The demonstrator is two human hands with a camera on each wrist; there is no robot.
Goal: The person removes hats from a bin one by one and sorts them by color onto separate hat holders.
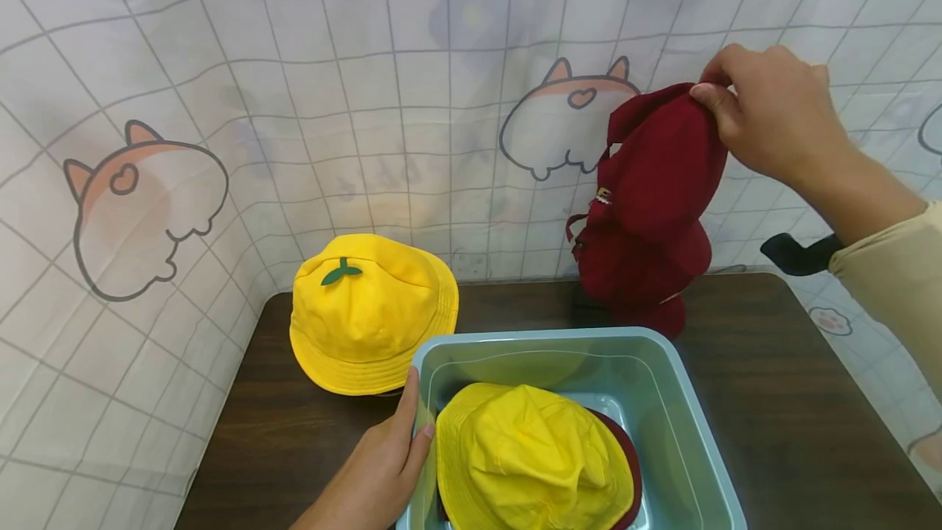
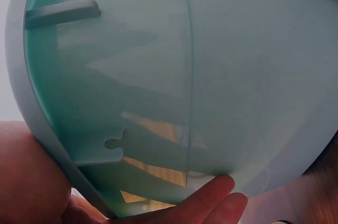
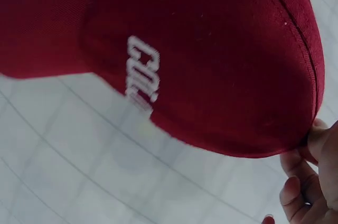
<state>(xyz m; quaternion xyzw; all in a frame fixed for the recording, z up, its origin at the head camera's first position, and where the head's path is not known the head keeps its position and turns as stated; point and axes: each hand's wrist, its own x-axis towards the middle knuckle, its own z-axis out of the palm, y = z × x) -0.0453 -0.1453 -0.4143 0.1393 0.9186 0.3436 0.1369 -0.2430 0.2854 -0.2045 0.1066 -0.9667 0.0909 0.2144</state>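
Note:
My right hand (image 1: pixel 773 105) pinches the crown edge of a dark red baseball cap (image 1: pixel 662 154), held up at the back right. White raised letters show on the front of this baseball cap (image 3: pixel 200 71) in the right wrist view. Below it hang or stand more red caps (image 1: pixel 640 260), overlapping, so their number is unclear. With my left hand (image 1: pixel 375 464) I grip the left rim of a light blue plastic bin (image 1: pixel 559 335). In the left wrist view, fingers (image 2: pixel 211 203) lie against the bin's outer wall (image 2: pixel 253 76). Inside the bin rests a yellow bucket hat (image 1: pixel 537 456), partly covering a dark red hat (image 1: pixel 625 448).
Another yellow bucket hat (image 1: pixel 368 309), with a green sprout on its crown, sits left of the bin on the dark brown table (image 1: pixel 250 432). Behind the table hangs a white gridded curtain (image 1: pixel 331 105) with cartoon prints.

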